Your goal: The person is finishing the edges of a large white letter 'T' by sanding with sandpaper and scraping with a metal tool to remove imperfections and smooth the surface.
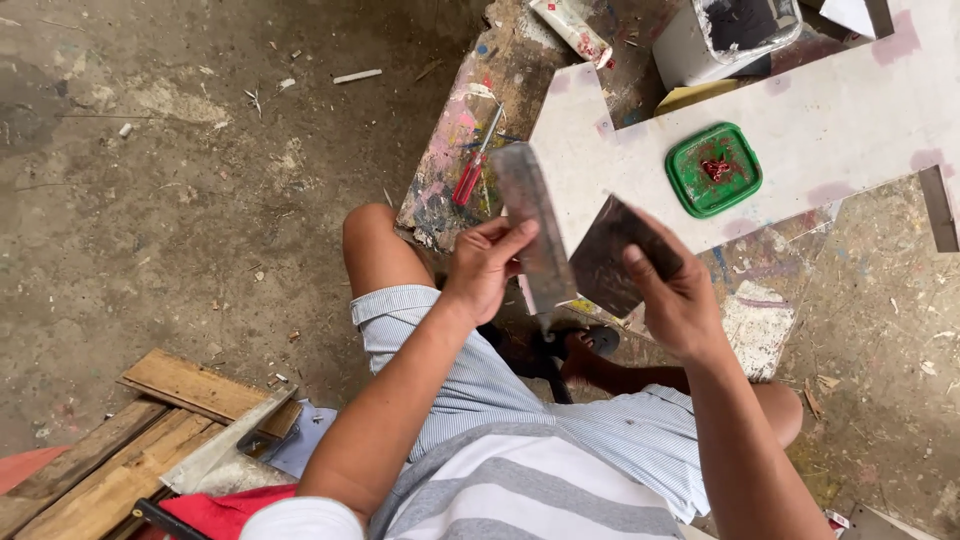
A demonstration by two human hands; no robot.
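Left hand pinches my long scraper blade; right hand grips a dark flat scraper; both look thin, stiff, light; best held by edges.

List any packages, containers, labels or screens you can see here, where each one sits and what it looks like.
Tube: top centre, lying on the paint-stained board; squeezed, white with red markings.
Tub: top right, behind the white panel; squarish, pale walls, dark contents.
Lid: on the white panel, right of centre; rounded square, green, red paste in its middle.
No screens or signs in view.
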